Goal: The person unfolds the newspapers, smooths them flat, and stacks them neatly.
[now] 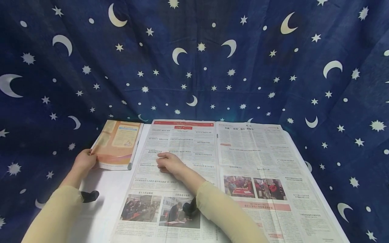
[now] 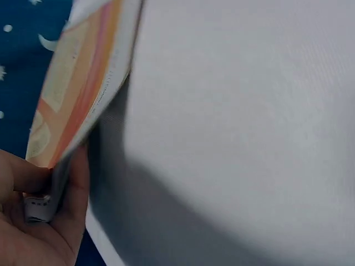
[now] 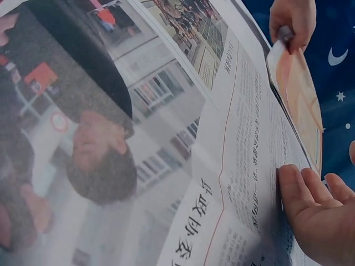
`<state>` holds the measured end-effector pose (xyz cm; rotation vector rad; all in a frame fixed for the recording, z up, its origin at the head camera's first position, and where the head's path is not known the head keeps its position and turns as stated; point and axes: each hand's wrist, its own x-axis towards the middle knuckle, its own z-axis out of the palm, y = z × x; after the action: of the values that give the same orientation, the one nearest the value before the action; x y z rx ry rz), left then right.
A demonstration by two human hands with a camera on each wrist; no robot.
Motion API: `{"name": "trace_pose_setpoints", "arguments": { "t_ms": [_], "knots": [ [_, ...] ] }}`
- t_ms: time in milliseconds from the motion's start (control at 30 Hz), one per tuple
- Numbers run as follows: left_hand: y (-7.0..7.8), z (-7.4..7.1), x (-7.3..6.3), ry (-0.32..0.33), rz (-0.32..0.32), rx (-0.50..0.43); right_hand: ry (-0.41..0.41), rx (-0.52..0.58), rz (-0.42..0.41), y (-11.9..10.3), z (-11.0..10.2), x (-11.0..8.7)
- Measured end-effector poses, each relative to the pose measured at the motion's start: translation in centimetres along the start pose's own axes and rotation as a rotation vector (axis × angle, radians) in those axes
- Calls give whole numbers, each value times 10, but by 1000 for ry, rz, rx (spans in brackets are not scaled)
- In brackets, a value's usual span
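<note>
My left hand (image 1: pixel 84 162) pinches the lower left corner of an orange booklet (image 1: pixel 113 143) at the table's left side. In the left wrist view the booklet (image 2: pixel 83 83) tilts up from the white surface, its corner between thumb and fingers. An opened newspaper (image 1: pixel 194 158) lies spread to the right of the booklet. My right hand (image 1: pixel 173 166) is over the newspaper's left page, fingers loosely bent with nothing held. In the right wrist view the fingertips of this hand (image 3: pixel 319 216) are close to the page; whether they touch it is unclear.
A white tabletop (image 1: pixel 100 216) shows between the booklet and the newspaper. Behind and around the table hangs a dark blue cloth (image 1: pixel 194 67) with moons and stars. Dark wrist-worn pieces (image 1: pixel 90 196) stick out from both sleeves.
</note>
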<state>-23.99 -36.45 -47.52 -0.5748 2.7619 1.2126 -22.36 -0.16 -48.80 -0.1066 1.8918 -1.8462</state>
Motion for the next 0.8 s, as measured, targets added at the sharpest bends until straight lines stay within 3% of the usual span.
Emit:
{"name": "trace_pose_setpoints", "arguments": {
  "t_ms": [167,367,633,800],
  "knots": [
    [7,-4,-4,-54,13,-248,-2,12,-7,0,-2,2],
    [34,-2,-17,-100,84,-352,-10,83,-22,-4,-7,4],
    [85,31,-45,-217,156,-566,-31,208,-51,-19,-26,2],
    [106,59,-59,-253,133,-592,29,186,-118,-28,-48,-4]
  ]
}}
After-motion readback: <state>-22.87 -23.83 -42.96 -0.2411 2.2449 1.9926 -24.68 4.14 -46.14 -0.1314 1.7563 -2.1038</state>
